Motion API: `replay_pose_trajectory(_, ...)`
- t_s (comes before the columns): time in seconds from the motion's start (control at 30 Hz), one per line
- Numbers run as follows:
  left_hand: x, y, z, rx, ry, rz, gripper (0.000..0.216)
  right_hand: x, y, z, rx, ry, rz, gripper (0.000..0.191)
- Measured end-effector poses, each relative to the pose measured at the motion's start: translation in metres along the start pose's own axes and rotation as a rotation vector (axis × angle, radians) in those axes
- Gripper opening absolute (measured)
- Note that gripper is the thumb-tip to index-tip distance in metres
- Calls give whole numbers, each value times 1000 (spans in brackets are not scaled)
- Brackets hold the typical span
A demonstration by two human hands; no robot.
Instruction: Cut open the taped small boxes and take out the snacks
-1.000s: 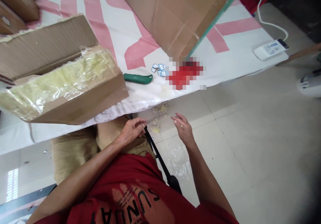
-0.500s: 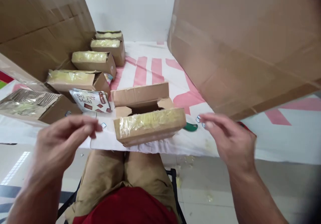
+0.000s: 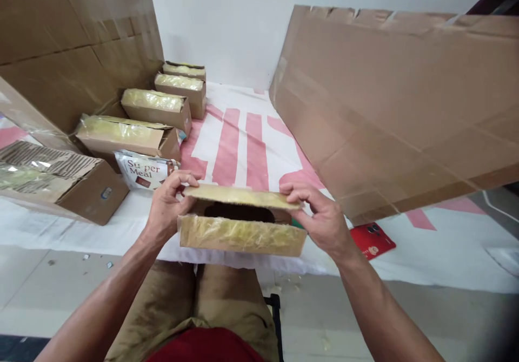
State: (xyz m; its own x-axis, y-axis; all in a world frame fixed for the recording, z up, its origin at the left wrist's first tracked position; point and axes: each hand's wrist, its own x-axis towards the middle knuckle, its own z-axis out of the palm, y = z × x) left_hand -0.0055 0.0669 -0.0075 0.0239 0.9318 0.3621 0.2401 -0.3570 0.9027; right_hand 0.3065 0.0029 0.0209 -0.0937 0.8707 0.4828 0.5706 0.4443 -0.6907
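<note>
A small cardboard box (image 3: 243, 237) with clear plastic film over yellowish contents sits at the near edge of the table. Its lid flap (image 3: 239, 195) is folded forward over the opening. My left hand (image 3: 168, 202) pinches the left end of that flap, thumb and fingers closed on it. My right hand (image 3: 320, 216) grips the right end of the flap and the box's right corner.
Several similar film-covered boxes (image 3: 156, 107) line the left side, beside a "Super Meal" packet (image 3: 144, 170). Large cardboard sheets stand at left (image 3: 60, 37) and right (image 3: 397, 97). A red card (image 3: 371, 240) lies on the white and pink table cover (image 3: 243, 135).
The view swung up from the floor to the table. Both hands rose from my lap, came in from either side and closed on the box's flap, which is now folded forward.
</note>
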Motion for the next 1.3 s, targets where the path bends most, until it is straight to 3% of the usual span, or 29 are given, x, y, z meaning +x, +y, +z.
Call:
replay_pose_trajectory(0.1,-10,1,-4,96,-1,142,15,-14,-9,-6,-165,-34,-179,24)
replay_pose_trajectory(0.2,-21,4,-7,165,-36,225,29,-16,-10,-8,-272,-48,-292,26)
replay_pose_trajectory(0.3,-30,8,-11,214,-30,271,32,-11,-8,-9,-321,-71,-343,24)
replay_pose_trajectory(0.47,-41,15,-23,252,82,327,26,-4,-6,-7,-365,-64,-415,24)
replay_pose_trajectory(0.57,-50,18,-29,274,56,325,22,-5,-9,-4,-386,-85,-478,24)
replay_pose_trajectory(0.73,-53,15,-34,346,-44,361,17,-5,-24,-12,-377,-224,-410,24)
replay_pose_trajectory(0.9,-44,8,-29,317,-101,361,16,21,-50,-29,-259,-453,-150,18)
replay_pose_trajectory(1.0,-43,8,-27,301,-103,355,17,48,-62,-14,-226,-428,-5,17)
replay_pose_trajectory(1.07,-44,8,-26,300,-99,350,16,66,-65,7,-276,-454,13,16)
replay_pose_trajectory(1.2,-43,9,-26,316,-108,347,16,88,-61,45,-395,-561,-55,12)
replay_pose_trajectory(1.3,-36,8,-28,302,-137,333,19,87,-52,58,-452,-523,-157,19)
